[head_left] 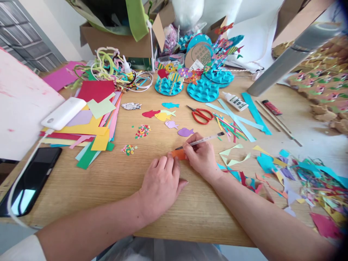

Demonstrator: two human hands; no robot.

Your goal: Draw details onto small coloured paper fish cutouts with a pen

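Observation:
My right hand (201, 156) is closed round a clear-barrelled pen (208, 138), its tip low over a small piece of orange paper (179, 155). My left hand (162, 183) holds that paper down on the table, its fingertips bent onto the left edge. The hands partly hide the paper, so its full outline does not show. Just beyond lie cut paper fish: a purple one (186, 132), a lilac one (172, 124), a yellow one (163, 116), a red one (150, 114) and a blue one (170, 105). A white fish with drawn lines (131, 106) lies farther left.
Red-handled scissors (201, 115), a glue bottle (235, 101) and paper strips (233, 116) lie beyond my right hand. Paper scraps (307, 181) spread at right near a grey tumbler (288, 59). Left are coloured sheets (95, 92), a power bank (64, 113) and a phone (29, 181).

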